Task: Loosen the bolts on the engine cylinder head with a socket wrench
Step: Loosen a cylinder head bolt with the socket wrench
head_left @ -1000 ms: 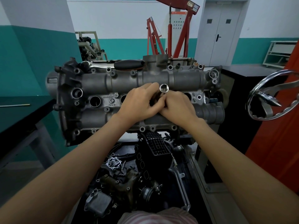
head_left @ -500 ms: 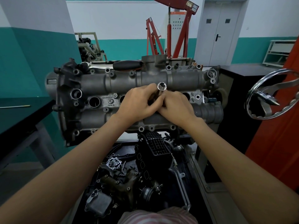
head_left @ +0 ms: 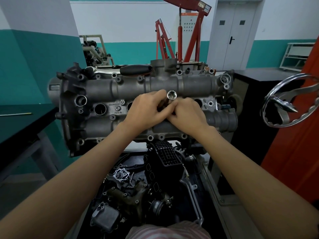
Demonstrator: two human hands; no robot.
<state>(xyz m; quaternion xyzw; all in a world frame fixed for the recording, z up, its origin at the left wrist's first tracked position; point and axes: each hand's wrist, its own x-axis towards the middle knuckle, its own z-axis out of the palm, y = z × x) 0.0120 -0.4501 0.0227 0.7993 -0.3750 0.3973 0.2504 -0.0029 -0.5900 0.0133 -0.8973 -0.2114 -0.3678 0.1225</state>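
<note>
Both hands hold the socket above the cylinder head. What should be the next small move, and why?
Probably fetch the ratchet wrench lying along the far edge of the cylinder head. The socket sits between left hand and right hand, open end up, on no bolt.

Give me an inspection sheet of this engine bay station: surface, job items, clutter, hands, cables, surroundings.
Surface: dark bench top at left, a thin rod lying on it.
Job's things: cylinder head on its stand, several empty bolt holes along the edges; socket open end up between the hands; black-handled wrench resting on the head's far edge.
Clutter: loose engine parts in the tray below the head.
Hands: left hand and right hand meet at the socket's dark shank; exactly what each grips is hidden.
Cables: nothing seen.
Surroundings: red engine crane, grey double door, chrome handwheel at right.
</note>
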